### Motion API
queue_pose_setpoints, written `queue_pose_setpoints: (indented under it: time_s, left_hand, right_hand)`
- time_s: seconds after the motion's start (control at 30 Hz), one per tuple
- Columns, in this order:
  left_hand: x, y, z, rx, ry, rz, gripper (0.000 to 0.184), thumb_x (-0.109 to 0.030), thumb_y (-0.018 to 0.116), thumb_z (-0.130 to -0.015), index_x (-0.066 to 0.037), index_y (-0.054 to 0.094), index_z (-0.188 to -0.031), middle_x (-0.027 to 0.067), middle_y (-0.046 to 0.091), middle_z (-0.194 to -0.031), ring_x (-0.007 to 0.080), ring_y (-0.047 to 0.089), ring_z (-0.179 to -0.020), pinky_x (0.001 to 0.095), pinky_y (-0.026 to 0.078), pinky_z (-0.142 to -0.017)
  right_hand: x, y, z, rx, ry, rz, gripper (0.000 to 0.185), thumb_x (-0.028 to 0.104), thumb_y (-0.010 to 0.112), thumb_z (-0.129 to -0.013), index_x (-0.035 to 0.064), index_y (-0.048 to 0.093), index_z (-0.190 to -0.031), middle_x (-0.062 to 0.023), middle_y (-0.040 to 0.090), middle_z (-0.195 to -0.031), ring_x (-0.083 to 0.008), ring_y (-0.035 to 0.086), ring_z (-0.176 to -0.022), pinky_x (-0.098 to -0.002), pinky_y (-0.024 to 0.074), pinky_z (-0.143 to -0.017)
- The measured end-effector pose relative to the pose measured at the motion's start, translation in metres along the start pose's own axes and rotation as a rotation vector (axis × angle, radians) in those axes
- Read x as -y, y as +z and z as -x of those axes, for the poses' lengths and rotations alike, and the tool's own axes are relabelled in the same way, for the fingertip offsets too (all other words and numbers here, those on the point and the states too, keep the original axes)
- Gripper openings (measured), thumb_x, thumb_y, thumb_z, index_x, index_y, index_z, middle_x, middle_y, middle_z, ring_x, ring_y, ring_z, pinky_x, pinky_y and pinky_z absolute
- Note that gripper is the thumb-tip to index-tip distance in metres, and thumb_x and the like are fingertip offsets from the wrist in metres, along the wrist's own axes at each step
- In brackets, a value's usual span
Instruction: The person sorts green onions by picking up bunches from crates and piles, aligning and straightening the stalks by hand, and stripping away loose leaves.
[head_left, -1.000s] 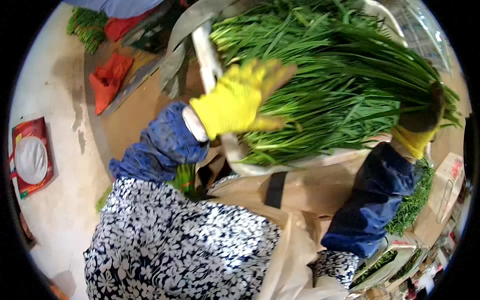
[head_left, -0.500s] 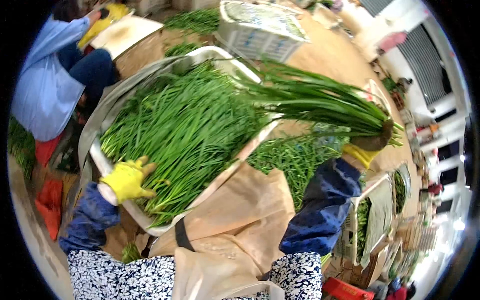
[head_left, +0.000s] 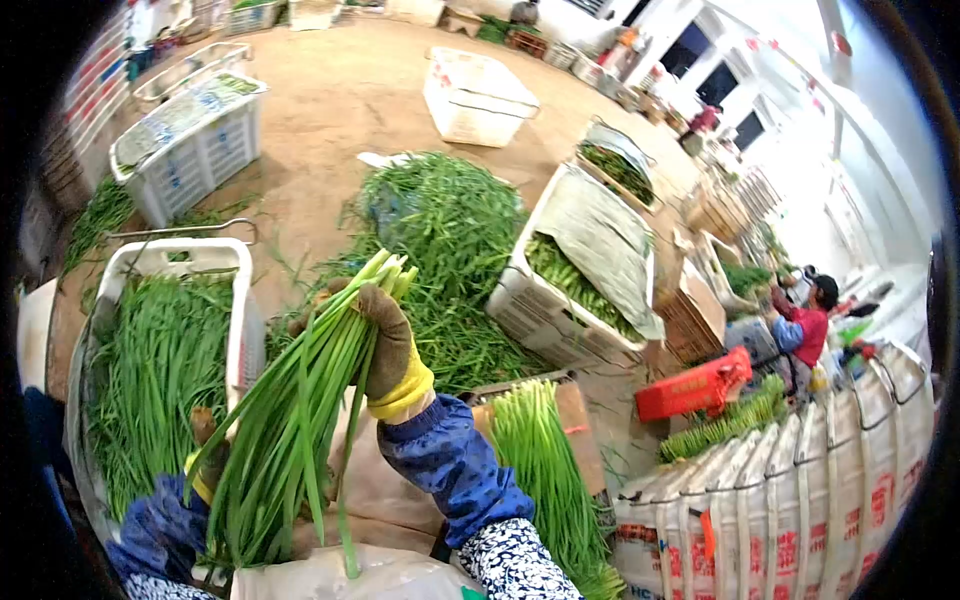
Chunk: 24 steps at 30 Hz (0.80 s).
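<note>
My right hand point(head_left: 385, 350), in a yellow glove with a dark, soiled palm, is wrapped round a bunch of long green leaves point(head_left: 290, 430). The pale stem ends point up and the leaves hang down in front of my body. My left hand point(head_left: 208, 455) is behind the bunch at its left side; leaves cover most of it, so its grip cannot be made out. To the left, a white crate point(head_left: 243, 320) holds more of the same leaves. Another bundle point(head_left: 545, 470) lies on a cardboard-coloured surface right of my right sleeve.
A loose green heap point(head_left: 450, 230) lies on the floor ahead. Around it stand a cloth-covered crate point(head_left: 590, 225), a lidded white crate point(head_left: 480, 95) and a red box point(head_left: 695, 385). A person in red point(head_left: 808, 325) is at the right, beyond large wrapped stacks point(head_left: 770, 510).
The view has swung right. My right hand has brought the bunch in front of my body, stems up. My left hand, spread over the crate's leaves before, is now behind the bunch.
</note>
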<state>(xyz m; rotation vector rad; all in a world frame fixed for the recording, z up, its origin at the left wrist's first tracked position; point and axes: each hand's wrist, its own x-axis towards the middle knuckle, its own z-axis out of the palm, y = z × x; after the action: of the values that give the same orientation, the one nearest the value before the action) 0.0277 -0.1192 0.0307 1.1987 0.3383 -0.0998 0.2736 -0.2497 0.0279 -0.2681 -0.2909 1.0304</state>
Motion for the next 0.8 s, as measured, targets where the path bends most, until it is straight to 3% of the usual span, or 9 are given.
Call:
queue_pose_setpoints:
  time_s: [0.07,0.23,0.33,0.43,0.5,0.57,0.63,0.73,0.8]
  left_hand:
    - [0.031,-0.006,-0.002,0.121,-0.139,0.058,0.054,-0.015,0.069,-0.088,-0.002,0.049,-0.136,0.0118,0.062,-0.125,0.0212,0.062,-0.106,0.0335,0.051,-0.092]
    - [0.081,-0.022,-0.009,0.369,-0.243,0.068,0.052,-0.012,0.068,-0.088,-0.001,0.05,-0.136,0.0118,0.063,-0.125,0.0217,0.063,-0.105,0.0332,0.052,-0.092]
    - [0.017,0.031,-0.014,0.219,-0.13,-0.197,0.049,-0.002,0.072,-0.079,-0.003,0.059,-0.127,0.0129,0.067,-0.116,0.0222,0.066,-0.101,0.0347,0.05,-0.095]
    - [0.04,-0.033,0.004,0.432,0.258,-0.811,0.027,-0.004,0.068,-0.084,-0.004,0.07,-0.111,0.0129,0.072,-0.101,0.0237,0.069,-0.094,0.0335,0.047,-0.098]
    - [0.04,-0.028,0.004,0.338,0.293,-0.662,0.015,-0.009,0.066,-0.086,-0.003,0.072,-0.098,0.0143,0.072,-0.096,0.0245,0.069,-0.089,0.0336,0.05,-0.089]
    - [0.043,-0.02,0.005,0.119,0.106,-0.359,0.017,-0.014,0.065,-0.089,-0.001,0.074,-0.086,0.0157,0.072,-0.09,0.0252,0.07,-0.085,0.0338,0.053,-0.08]
    - [0.064,-0.031,0.008,-0.027,-0.276,-0.057,0.025,-0.006,0.074,-0.079,0.002,0.068,-0.102,0.0138,0.071,-0.087,0.0217,0.069,-0.082,0.0324,0.055,-0.074]
    - [0.038,-0.018,0.015,-0.077,-0.395,0.263,0.035,0.004,0.071,-0.076,0.004,0.061,-0.11,0.0134,0.067,-0.083,0.0208,0.065,-0.063,0.0313,0.054,-0.055]
    - [0.036,-0.018,0.021,-0.105,-0.447,0.325,0.035,0.003,0.072,-0.077,0.004,0.061,-0.11,0.0128,0.067,-0.082,0.0203,0.064,-0.061,0.0313,0.053,-0.054]
  right_hand:
    - [0.011,-0.042,0.004,-0.06,0.035,0.034,0.038,0.033,0.063,-0.09,0.0035,0.058,-0.114,-0.0149,0.066,-0.101,-0.0356,0.063,-0.099,-0.0509,0.0518,-0.089]
    - [0.008,-0.055,0.002,-0.112,0.044,-0.008,0.044,0.036,0.063,-0.091,0.0041,0.054,-0.119,-0.0134,0.064,-0.102,-0.0331,0.064,-0.094,-0.0484,0.0519,-0.09]
    - [0.004,-0.066,0.007,-0.082,0.104,0.064,0.053,0.046,0.06,-0.092,0.0059,0.053,-0.126,-0.0127,0.061,-0.114,-0.0277,0.059,-0.107,-0.0429,0.0469,-0.099]
    - [0.016,-0.079,0.025,-0.099,0.132,0.09,0.062,0.063,0.058,-0.087,0.012,0.059,-0.122,-0.0085,0.061,-0.124,-0.0214,0.054,-0.118,-0.0387,0.0473,-0.1]
    - [0.004,-0.109,0.035,0.068,0.262,-0.24,0.061,0.058,0.056,-0.091,0.0116,0.054,-0.13,-0.009,0.058,-0.13,-0.0221,0.05,-0.123,-0.0414,0.0423,-0.107]
    - [-0.001,-0.075,0.042,-0.056,0.229,0.195,0.045,0.038,0.059,-0.095,0.0069,0.056,-0.128,-0.0075,0.063,-0.118,-0.0207,0.058,-0.112,-0.0359,0.0474,-0.097]
    - [-0.001,-0.084,0.045,-0.059,0.456,0.295,0.033,0.03,0.058,-0.097,0.0016,0.061,-0.113,-0.0098,0.066,-0.101,-0.0215,0.064,-0.092,-0.0326,0.0564,-0.074]
    - [0.002,-0.094,0.054,0.2,0.254,1.125,0.029,0.027,0.055,-0.098,-0.0003,0.063,-0.106,-0.0037,0.059,-0.072,-0.0111,0.054,-0.056,-0.0218,0.0436,-0.049]
    - [0.008,-0.091,0.05,-0.204,0.622,0.502,0.037,0.028,0.045,-0.101,-0.0036,0.057,-0.115,0.0015,0.046,-0.051,-0.0072,0.031,-0.033,-0.0226,0.0244,-0.034]
